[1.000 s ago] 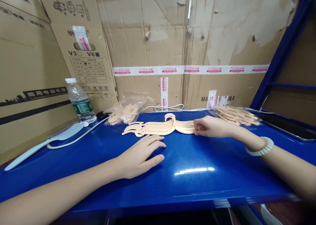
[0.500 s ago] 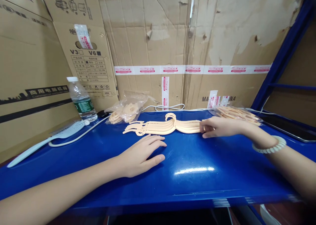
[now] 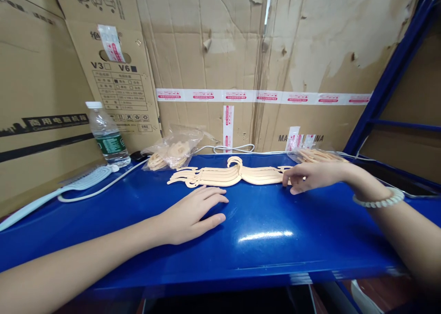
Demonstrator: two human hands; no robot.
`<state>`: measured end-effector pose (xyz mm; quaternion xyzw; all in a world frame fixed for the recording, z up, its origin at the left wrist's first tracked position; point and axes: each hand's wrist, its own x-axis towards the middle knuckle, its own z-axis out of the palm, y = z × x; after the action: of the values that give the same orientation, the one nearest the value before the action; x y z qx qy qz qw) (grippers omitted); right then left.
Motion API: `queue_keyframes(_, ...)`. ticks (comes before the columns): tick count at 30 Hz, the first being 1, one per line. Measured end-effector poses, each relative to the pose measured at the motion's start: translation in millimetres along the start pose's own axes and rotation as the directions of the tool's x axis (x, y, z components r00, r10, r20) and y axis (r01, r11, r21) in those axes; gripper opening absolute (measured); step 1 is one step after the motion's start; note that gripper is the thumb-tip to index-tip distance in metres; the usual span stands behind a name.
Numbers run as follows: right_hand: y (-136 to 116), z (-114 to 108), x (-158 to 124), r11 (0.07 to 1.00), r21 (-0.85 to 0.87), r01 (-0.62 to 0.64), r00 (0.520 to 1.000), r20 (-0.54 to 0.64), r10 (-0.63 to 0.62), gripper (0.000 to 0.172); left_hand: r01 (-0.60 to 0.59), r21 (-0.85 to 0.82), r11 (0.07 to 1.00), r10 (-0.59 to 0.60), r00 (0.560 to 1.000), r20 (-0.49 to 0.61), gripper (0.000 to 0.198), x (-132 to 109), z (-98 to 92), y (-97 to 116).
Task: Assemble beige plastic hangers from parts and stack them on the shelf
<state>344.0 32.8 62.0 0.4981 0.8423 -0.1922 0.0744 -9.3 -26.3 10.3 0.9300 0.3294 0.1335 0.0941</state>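
Handling of a stack of hangers [image 3: 215,176] at its right end. The stack lies flat toward the back of the table [image 3: 262,254], in front of and between the left bag [image 3: 172,156] and the right bag [image 3: 312,155]. The right hand [image 3: 315,174] is at the stack's right end, thumb and forefinger loosely bent with a gap between them; whether they pinch a hanger cannot be told. The left hand [image 3: 188,215] rests palm down, fingers spread, holding nothing, its fingertips just beside the near edge of the stack's left half.

Good technique would seem to call for light fingertip contact on the thin ends, moving them along their length rather than pressing down, lest the layers slide apart. Left fingers laid on the other end would probably check any twisting about the middle.

The long axis runs left to right, roughly parallel to the table's front edge. The hooks [image 3: 235,159], at mid-length, point away from the person, their curl opening leftward. The left ends overlap in steps; the right ends are partly hidden by fingers.
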Motion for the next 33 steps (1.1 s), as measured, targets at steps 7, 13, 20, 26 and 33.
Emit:
queue_keyframes(7, 12.7, -12.9, -9.6, 0.994, -0.108, -0.010, 0.987, -0.161, -0.008, 0.040, -0.038, 0.001, 0.999, 0.038, 0.999, -0.019, 0.035, 0.2, 2.4, -3.3)
queue_keyframes(13, 13.9, -9.2, 1.6, 0.987, -0.159, 0.020, 0.939, -0.336, -0.073, 0.037, -0.040, -0.008, 0.999, 0.040, 0.999, -0.036, 0.036, -0.1, 4.0, -5.6)
queue_keyframes(20, -17.3, 39.4, 59.6, 0.968, -0.227, 0.108, 0.844, -0.493, -0.210, 0.075, -0.004, -0.001, 1.000, 0.004, 1.000, -0.002, 0.037, 0.7, 3.9, -4.4)
queue_keyframes(26, -25.4, 56.6, 76.9, 0.959, -0.269, 0.091, 0.908, -0.373, -0.191, 0.084, -0.026, 0.001, 1.000, 0.026, 0.999, -0.024, 0.036, 1.3, 4.8, -4.1)
queue_keyframes(33, -15.0, 54.3, 77.5, 0.959, -0.267, 0.094, 0.901, -0.387, -0.196, 0.076, -0.029, 0.007, 1.000, 0.029, 0.999, -0.022, 0.037, 0.8, 4.8, -4.5)
